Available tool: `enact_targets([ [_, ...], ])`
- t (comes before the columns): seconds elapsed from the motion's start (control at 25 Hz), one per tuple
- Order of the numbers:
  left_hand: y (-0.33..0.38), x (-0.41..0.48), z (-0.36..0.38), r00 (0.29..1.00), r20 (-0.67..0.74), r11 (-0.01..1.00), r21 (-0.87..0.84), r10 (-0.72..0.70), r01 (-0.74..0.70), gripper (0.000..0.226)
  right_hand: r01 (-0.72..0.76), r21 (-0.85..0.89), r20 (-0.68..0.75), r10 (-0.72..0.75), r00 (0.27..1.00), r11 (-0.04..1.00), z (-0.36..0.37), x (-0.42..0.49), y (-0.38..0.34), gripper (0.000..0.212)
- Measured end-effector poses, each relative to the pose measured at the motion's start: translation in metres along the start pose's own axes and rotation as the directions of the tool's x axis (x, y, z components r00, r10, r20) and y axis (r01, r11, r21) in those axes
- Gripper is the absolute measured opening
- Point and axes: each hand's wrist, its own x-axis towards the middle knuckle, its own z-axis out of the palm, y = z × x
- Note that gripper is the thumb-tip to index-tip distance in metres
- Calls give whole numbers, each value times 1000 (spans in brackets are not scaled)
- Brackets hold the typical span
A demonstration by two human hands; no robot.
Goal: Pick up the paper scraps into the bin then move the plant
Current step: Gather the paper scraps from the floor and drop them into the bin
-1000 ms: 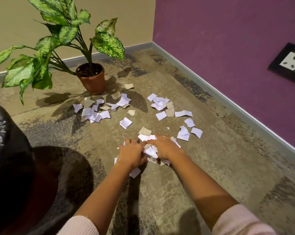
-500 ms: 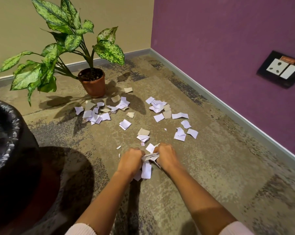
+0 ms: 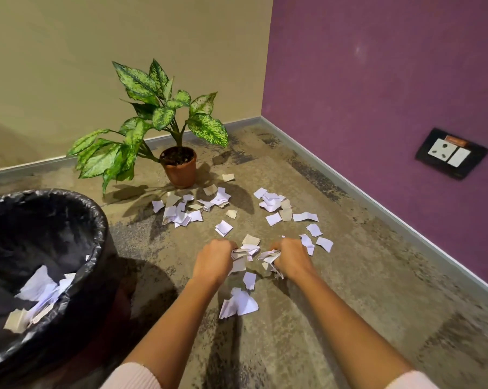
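So this is maybe a third of the way through, going by what's lying around. The bin [image 3: 101, 237] sits on the floor [image 3: 335, 318] at the person's left, lined with a black bag, and it already has a small heap of scraps [image 3: 41, 289] in the bottom, mostly white with a couple of tan bits, nowhere near full. Both hands are hovering just above the floor in the middle of the mess. The left hand [image 3: 214, 261] has its fingers [image 3: 226, 245] clenched round a wad of paper scraps [image 3: 240, 252], and the right hand [image 3: 290, 259] is doing the same with its own bunch [image 3: 268, 258]. Neither handful is over the bin yet, and the grips look leaky: a few pieces sit right below the hands in a loose pile [image 3: 241, 303], and I'd guess more will slip out on the way over. Plenty is left on the floor: one cluster [image 3: 185, 211] just in front of the pot, another [image 3: 273, 203] off to the right, plus strays between them and beside the right hand. The plant [image 3: 158, 108] stands upright in its terracotta pot [image 3: 179, 171] near the corner where the beige and purple walls meet, untouched, so that whole second half of the job is waiting. Realistically several more scoop-and-dump trips come first.
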Motion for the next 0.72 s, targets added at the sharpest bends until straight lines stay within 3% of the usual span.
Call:
enact_targets([
  [0.32,10,-6,-103,990,-128,995,81,62,-52,17,64,10,-115,-63,991,998,-82,-16,-79,12],
  [0.56,-2,-15,-191,975,-221,994,108,28,-4,22,151,26,-142,-146,979,988,-135,-27,-156,22],
  [0.72,-31,-30,-251,954,-301,997,65,-20,41,12,250,41,-182,-239,954,967,-155,-28,-212,28],
])
